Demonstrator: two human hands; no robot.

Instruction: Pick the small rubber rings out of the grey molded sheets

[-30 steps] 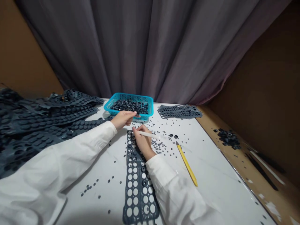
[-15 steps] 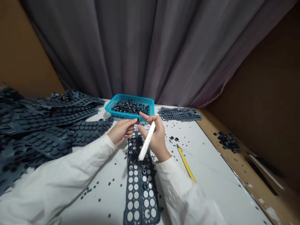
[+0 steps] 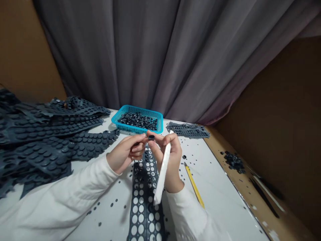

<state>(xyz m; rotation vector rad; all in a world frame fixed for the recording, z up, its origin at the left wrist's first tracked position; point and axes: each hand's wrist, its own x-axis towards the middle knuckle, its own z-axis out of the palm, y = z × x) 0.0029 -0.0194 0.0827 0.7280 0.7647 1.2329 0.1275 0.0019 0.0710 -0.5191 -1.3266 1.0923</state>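
Between the thumb and forefinger of my right hand [image 3: 172, 164] is a small black rubber cap [image 3: 151, 137], its round open face turned up. The same hand also keeps a white wrapped stick [image 3: 163, 175] under its curled fingers, slanting down toward me. My left hand [image 3: 127, 150] meets it from the left, thumb and forefinger pinched close to the cap. Something dark shows within its curled fingers, too small to make out. Below both hands lies a dark rubber sheet [image 3: 143, 211] with rows of round holes, some of them holding small black rings.
Behind the hands stands a blue basket [image 3: 137, 130] full of small black pieces. Dark rubber sheets [image 3: 47, 150] are heaped at left. To the right lie a yellow pointed tool [image 3: 194, 185], a punched strip [image 3: 188, 130] and a pile of black pieces [image 3: 233, 161]. Small black discs dot the white tabletop [image 3: 215, 190].
The black cap, earlier at my left fingertips, is now pinched by my right hand, whose thumb and forefinger have closed. Both hands sit slightly lower in view, and the view has shifted.
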